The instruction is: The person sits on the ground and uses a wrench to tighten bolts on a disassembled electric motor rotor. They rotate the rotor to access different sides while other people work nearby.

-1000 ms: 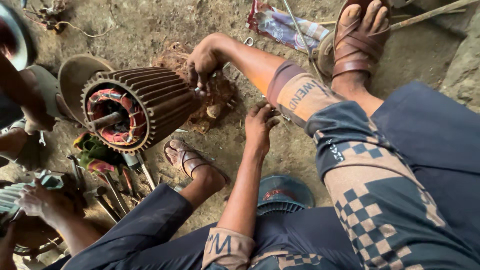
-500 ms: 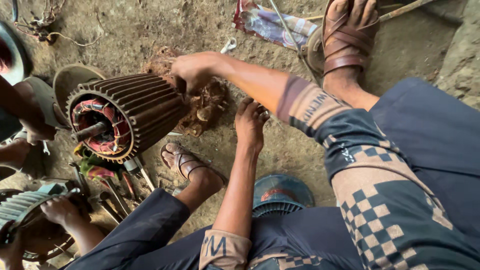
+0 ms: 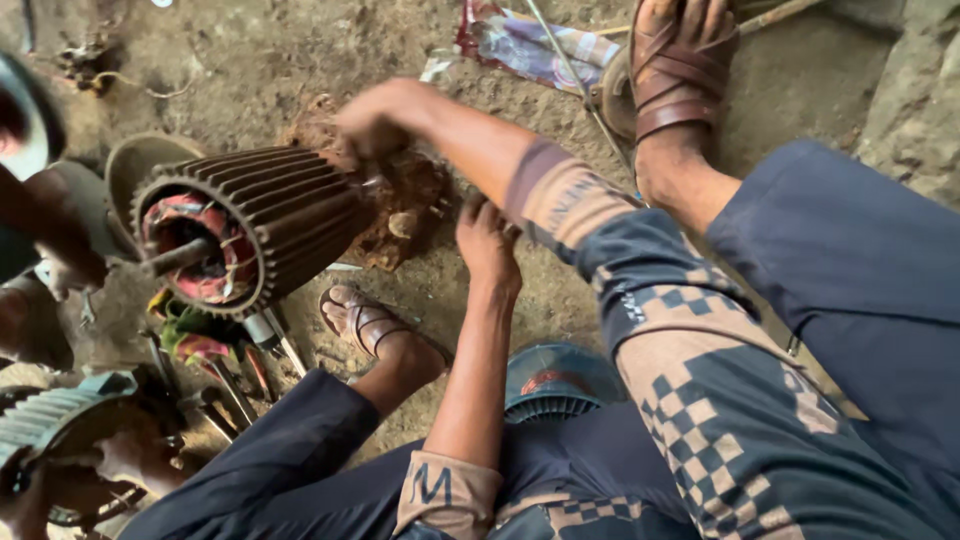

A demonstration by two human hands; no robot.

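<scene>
A rusty finned motor housing [image 3: 290, 215] lies on its side on the dirt floor, its open end with copper windings and a shaft [image 3: 190, 250] facing left. My right hand [image 3: 375, 120] reaches over from the right and grips the housing's rear end. My left hand [image 3: 487, 240] hovers low by a rusty lump of debris [image 3: 405, 215] behind the motor, fingers loose, holding nothing that I can see. My sandalled feet [image 3: 365, 320] [image 3: 680, 70] rest on either side.
Another person's hand [image 3: 60, 255] is at the motor's open end on the left. Screwdrivers and hand tools [image 3: 225, 370] lie beneath the motor. A grey finned part [image 3: 45, 420] sits at lower left, a blue fan cover [image 3: 560, 385] between my legs, a wrapper [image 3: 540, 45] at the top.
My right hand has shifted left along the motor's rear end, and the motor has swung slightly. My left hand has edged a little left, still low by the debris.
</scene>
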